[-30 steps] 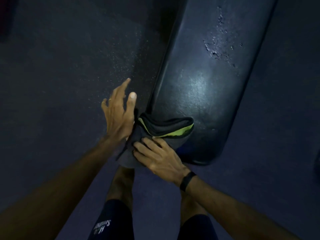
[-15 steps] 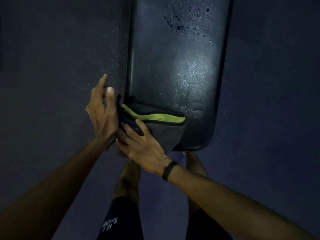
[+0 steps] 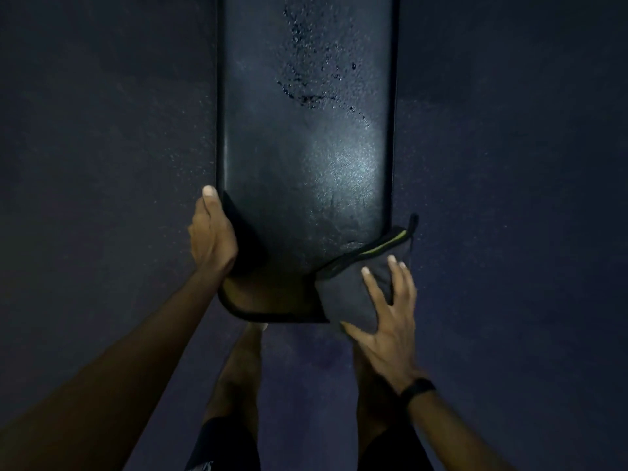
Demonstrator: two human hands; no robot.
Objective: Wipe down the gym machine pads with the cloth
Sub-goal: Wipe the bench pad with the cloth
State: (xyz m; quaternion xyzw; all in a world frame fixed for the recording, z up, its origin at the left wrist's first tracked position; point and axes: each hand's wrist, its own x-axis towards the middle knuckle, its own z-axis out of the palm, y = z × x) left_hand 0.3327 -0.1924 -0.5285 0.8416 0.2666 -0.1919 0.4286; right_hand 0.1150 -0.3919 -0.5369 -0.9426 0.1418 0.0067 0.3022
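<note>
A long black bench pad (image 3: 306, 147) runs away from me, with wet droplets on its far part. A folded grey cloth (image 3: 353, 290) with a black and lime-green edge lies on the pad's near right corner. My right hand (image 3: 387, 317) presses flat on the cloth with its fingers spread. At the pad's near left edge my left hand (image 3: 212, 232) grips the side, with the thumb pointing up along the rim.
Dark speckled rubber floor (image 3: 102, 164) surrounds the bench on both sides. My bare legs (image 3: 238, 375) and dark shorts stand just below the pad's near end. A black band sits on my right wrist (image 3: 417, 388).
My right hand has slid the cloth from the pad's near left corner across to its near right corner. My left hand stays at the left edge. The view has turned square onto the pad.
</note>
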